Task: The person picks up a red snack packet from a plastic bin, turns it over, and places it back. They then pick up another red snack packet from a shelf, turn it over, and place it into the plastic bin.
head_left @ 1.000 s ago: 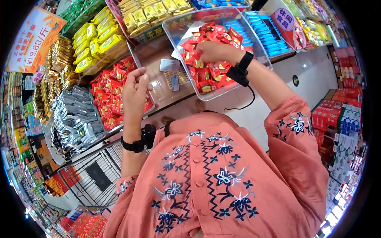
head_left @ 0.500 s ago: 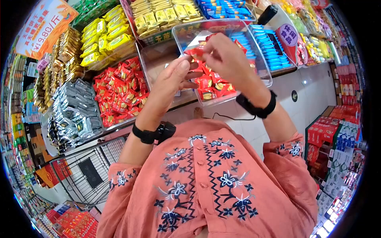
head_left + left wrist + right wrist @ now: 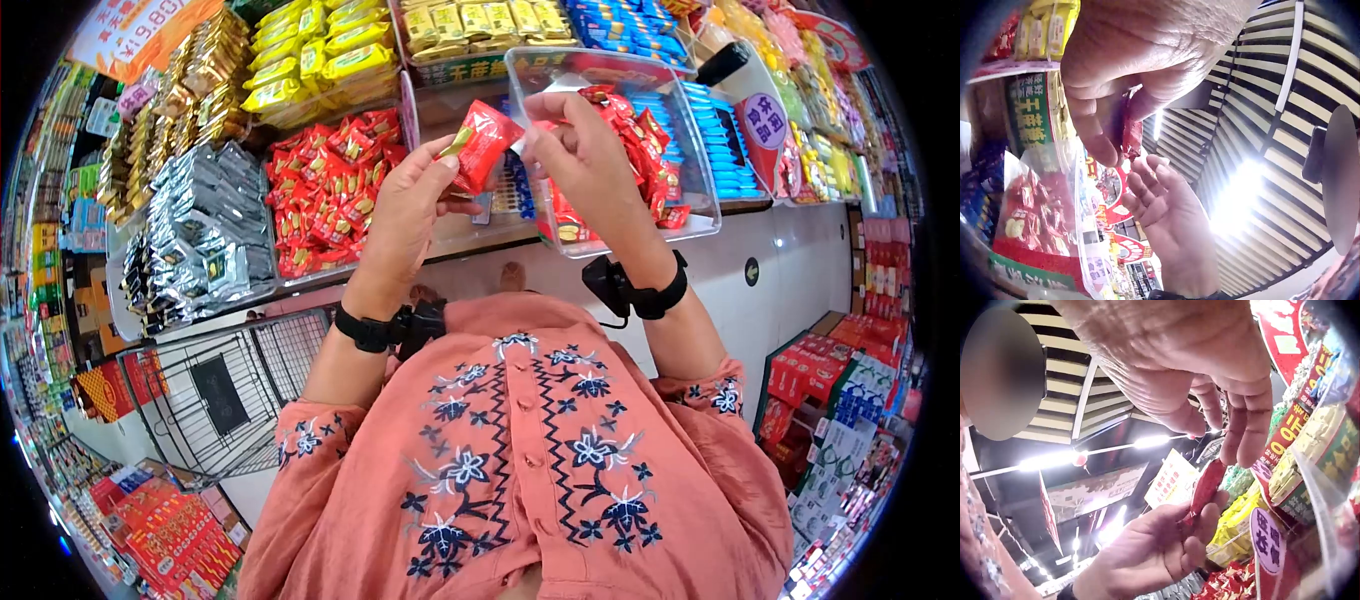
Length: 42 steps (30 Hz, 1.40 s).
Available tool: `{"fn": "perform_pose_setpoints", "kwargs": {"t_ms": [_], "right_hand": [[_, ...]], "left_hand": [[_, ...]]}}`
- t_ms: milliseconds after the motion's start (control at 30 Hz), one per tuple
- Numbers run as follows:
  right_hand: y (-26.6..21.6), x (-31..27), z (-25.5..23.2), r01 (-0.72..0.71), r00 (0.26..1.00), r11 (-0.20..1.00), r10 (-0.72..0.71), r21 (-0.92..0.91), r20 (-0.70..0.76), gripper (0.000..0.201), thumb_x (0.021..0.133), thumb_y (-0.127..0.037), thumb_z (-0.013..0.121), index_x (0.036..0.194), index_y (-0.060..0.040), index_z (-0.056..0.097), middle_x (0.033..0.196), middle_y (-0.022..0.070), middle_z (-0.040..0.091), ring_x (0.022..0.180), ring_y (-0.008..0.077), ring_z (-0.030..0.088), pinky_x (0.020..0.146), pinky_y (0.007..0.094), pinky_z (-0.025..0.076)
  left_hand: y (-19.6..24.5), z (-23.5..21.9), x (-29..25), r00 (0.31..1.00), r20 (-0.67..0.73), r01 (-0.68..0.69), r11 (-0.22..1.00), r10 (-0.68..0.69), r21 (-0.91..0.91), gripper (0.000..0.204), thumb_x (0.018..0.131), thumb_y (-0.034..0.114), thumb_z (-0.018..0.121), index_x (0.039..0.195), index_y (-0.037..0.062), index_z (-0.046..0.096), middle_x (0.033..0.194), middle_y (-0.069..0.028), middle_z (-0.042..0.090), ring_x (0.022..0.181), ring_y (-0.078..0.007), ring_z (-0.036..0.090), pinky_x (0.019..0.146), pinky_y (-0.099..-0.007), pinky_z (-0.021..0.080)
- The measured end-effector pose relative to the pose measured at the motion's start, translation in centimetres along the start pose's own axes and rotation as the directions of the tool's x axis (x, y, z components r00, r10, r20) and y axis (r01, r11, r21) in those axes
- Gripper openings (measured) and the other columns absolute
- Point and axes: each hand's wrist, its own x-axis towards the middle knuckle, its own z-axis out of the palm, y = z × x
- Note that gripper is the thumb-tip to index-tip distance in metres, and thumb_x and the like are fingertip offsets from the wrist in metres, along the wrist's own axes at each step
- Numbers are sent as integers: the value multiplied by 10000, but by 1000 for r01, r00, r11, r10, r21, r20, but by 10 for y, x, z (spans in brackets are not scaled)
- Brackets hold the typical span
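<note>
My left hand (image 3: 420, 200) pinches a small red snack packet (image 3: 485, 142) by its lower edge and holds it up before the shelf. The left wrist view shows the thumb and fingers of that hand (image 3: 1116, 119) closed on the packet (image 3: 1130, 134). My right hand (image 3: 585, 160) hovers just right of the packet with loosely bent fingers and holds nothing. In the right wrist view its fingertips (image 3: 1244, 434) hang a little apart from the packet (image 3: 1207, 484). Behind the right hand stands a clear plastic bin (image 3: 700, 205) with several more red packets.
Shelf trays hold red packets (image 3: 320, 195), silver packets (image 3: 200, 230), yellow packets (image 3: 310, 50) and blue packets (image 3: 720, 140). A wire shopping cart (image 3: 230, 400) stands at lower left. Stacked red cartons (image 3: 820, 390) sit on the floor at right.
The right hand left the clear bin with a red packet and met the left hand. The left hand now holds the packet and the right hand has let go. Both hands rose.
</note>
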Motion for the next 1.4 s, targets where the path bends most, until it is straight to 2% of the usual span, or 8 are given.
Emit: {"fn": "perform_pose_setpoints", "kwargs": {"t_ms": [167, 300, 433, 533, 900, 1033, 1200, 1400], "right_hand": [[-3, 7, 35, 507, 860, 738, -472, -446, 195, 465, 854, -211, 741, 1201, 47, 570, 1174, 212, 585, 1026, 287, 630, 831, 336, 538], [-15, 0, 69, 83, 944, 992, -107, 91, 312, 468, 935, -235, 678, 1303, 23, 545, 1225, 137, 631, 1065, 198, 652, 862, 336, 558], [1, 17, 83, -367, 909, 800, 200, 475, 366, 330, 1022, -224, 464, 1211, 17, 588, 1086, 128, 689, 935, 217, 702, 776, 329, 592], [13, 24, 95, -499, 851, 707, 289, 502, 438, 330, 1016, -210, 459, 1204, 29, 589, 1089, 139, 689, 926, 236, 710, 757, 350, 598], [23, 28, 134, -587, 777, 669, 307, 456, 550, 308, 1006, -233, 532, 1166, 16, 615, 1047, 114, 695, 871, 196, 700, 706, 326, 593], [36, 36, 145, -419, 836, 881, 280, 221, 473, 255, 986, -241, 601, 1137, -39, 638, 972, 8, 675, 838, 77, 630, 746, 252, 533], [47, 47, 169, -346, 829, 936, 272, 67, 488, 244, 945, -252, 660, 1058, -37, 638, 882, -13, 650, 725, 66, 593, 646, 234, 502], [68, 55, 218, 30, 839, 982, 78, -188, 538, 224, 920, -252, 642, 934, -28, 636, 730, 16, 577, 666, 91, 532, 609, 290, 449]], "left_hand": [[5, -24, -11, 994, -67, -79, 986, 90, 148, 412, 1060, 278, 471, 1337, -16, 553, 1138, -105, 685, 970, -174, 692, 747, -290, 577], [20, -25, -24, 981, -122, -135, 983, 150, 127, 493, 1059, 407, 467, 1291, -11, 589, 1062, -68, 677, 916, -138, 655, 743, -264, 527], [33, -54, -31, 973, -150, -130, 952, 176, 276, 452, 1047, 393, 501, 1250, 3, 607, 1040, -59, 665, 840, -93, 624, 657, -213, 486], [33, -81, -28, 915, -302, -106, 882, 267, 459, 388, 1029, 358, 551, 1198, 15, 617, 993, -38, 653, 803, -78, 604, 632, -204, 478], [23, -117, -37, 945, -294, -63, 960, 145, 273, 239, 1003, 286, 612, 1076, 60, 646, 783, 33, 621, 655, -42, 556, 551, -189, 423], [23, -132, -43, 927, -348, -7, 935, 138, 354, 215, 999, 266, 614, 1056, 62, 647, 747, 43, 602, 632, -30, 539, 526, -182, 406], [21, -154, -47, 926, -354, 31, 907, 133, 421, 287, 981, 278, 639, 1158, 51, 647, 791, 46, 600, 631, -24, 528, 528, -170, 382], [17, -210, -64, 919, -347, 64, 800, 185, 597, 224, 963, 233, 663, 1117, 71, 667, 833, 48, 623, 633, -21, 522, 507, -169, 376]]}}
